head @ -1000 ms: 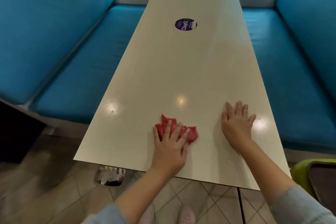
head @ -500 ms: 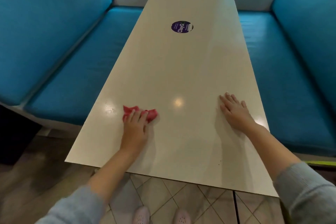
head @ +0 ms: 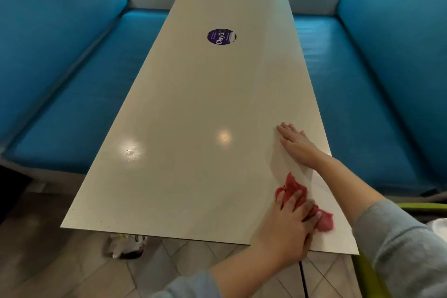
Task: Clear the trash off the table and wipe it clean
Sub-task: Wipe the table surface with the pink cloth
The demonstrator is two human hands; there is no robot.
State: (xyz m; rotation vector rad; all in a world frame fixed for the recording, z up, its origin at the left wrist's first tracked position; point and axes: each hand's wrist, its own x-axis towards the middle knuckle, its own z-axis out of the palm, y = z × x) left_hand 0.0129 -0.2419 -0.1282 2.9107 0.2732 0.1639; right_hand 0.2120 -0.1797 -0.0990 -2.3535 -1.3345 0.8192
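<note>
Trash removal appears done and wiping is under way: at lower right the left hand presses the red cloth onto the counter, fingers spread flat, right hand flat just above, fingers together; crumpled waste lies on the floor at lower left, its container unidentifiable.

Both palms down. The left hand has its fingers extended and slightly spread, pressing flat on the red cloth; nothing is pinched, and the fingertips are a little blurred. Its bare forearm comes in from bottom centre, angled up and right, with a blue-grey sleeve at the elbow end.

The right hand has its fingers straight and close together, lying flat on the table, farther out than the other hand. Its bare forearm comes in from lower right, with a grey sleeve above it. The hands are apart, and the left one lies just beside the right forearm.
</note>
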